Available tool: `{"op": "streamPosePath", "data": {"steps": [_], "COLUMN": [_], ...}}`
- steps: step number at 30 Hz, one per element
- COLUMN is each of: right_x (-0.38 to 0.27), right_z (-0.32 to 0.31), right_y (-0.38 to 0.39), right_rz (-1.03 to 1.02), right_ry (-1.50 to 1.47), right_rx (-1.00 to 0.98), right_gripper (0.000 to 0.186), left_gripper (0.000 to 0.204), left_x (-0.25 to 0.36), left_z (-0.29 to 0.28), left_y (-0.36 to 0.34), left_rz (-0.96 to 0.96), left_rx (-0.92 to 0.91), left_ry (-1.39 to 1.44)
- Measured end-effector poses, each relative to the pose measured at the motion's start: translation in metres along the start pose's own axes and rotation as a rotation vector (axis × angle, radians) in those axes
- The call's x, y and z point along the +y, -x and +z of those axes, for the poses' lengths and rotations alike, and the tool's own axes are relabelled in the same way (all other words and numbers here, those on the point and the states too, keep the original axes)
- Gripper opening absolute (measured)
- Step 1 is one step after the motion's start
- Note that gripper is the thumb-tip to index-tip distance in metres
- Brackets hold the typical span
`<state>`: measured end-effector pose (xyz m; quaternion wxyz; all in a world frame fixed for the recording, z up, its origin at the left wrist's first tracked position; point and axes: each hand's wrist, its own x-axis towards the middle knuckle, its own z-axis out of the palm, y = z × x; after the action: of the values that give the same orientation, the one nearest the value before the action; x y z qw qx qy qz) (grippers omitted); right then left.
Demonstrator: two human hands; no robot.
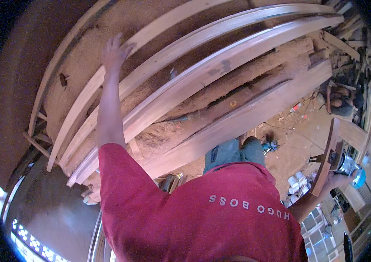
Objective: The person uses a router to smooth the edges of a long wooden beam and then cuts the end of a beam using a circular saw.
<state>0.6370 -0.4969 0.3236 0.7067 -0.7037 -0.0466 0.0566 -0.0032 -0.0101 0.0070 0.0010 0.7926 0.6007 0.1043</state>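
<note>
My left hand (115,53) is stretched far forward with its fingers apart, resting on a long pale wooden plank (83,94). Two more long planks (159,72) lie alongside it, nearer to me. Out to the right, my right hand (339,180) is closed around a power tool (347,165) with a silver and teal body. A reddish-brown board (325,159) stands in front of that hand and partly covers my forearm. Whether the board is joined to the tool, I cannot tell.
A thick, rough-edged timber (255,111) lies nearest my legs. Sawdust covers the work surface, where a small dark block (63,80) sits. Another person (341,98) is low down at the right, near stacked wood scraps (366,54). White containers (298,183) and a cable (288,126) lie on the floor.
</note>
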Motion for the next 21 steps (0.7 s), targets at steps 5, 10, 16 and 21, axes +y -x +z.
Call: {"op": "streamPosePath", "data": {"steps": [5,10,16,21], "right_x": [0.008,0.009,0.012,0.014], "right_z": [0.012,0.027,0.036,0.042], "right_y": [0.008,0.016,0.017,0.018], "right_rz": [-0.019,-0.005,0.021,0.020], "right_ry": [0.017,0.015,0.018,0.020], "right_rx": [0.018,-0.021,-0.071,-0.097], "right_gripper": [0.049,0.049,0.049,0.050], "left_gripper": [0.091,0.088,0.084,0.076], "left_x": [0.020,0.009,0.030,0.054], "left_z": [0.022,0.010,-0.005,-0.024], "left_y": [0.063,0.076,0.110,0.146], "left_rz": [0.239,-0.074,-0.087,-0.099], "left_rx": [-0.092,-0.738,-0.574,-0.237], "left_ry": [0.136,0.086,0.035,0.059]}}
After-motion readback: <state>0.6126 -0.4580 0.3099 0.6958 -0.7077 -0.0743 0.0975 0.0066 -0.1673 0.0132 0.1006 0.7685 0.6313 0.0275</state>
